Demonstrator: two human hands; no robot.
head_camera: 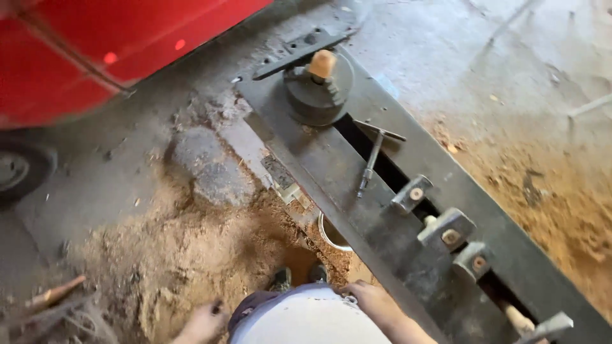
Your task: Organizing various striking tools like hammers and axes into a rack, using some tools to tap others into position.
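Observation:
I look down at a long dark metal lathe bed (331, 172) running from the upper middle to the lower right. My left hand (205, 322) hangs low by my hip over a sawdust pile, fingers curled; whether it holds anything is unclear. My right hand (368, 299) rests at my waist beside the bed's near edge, fingers bent against my clothing. A round dark chuck (317, 89) with a tan wooden stub (322, 64) sits at the bed's far end. A T-handled key (373, 156) lies across the bed's slot.
Several grey metal clamp blocks (446, 229) stand along the slot. A white bucket rim (331, 237) shows under the bed. Sawdust (191, 255) covers the floor. A red vehicle body (83, 51) and tyre (19, 169) are at upper left. A wooden-handled tool (54, 294) lies lower left.

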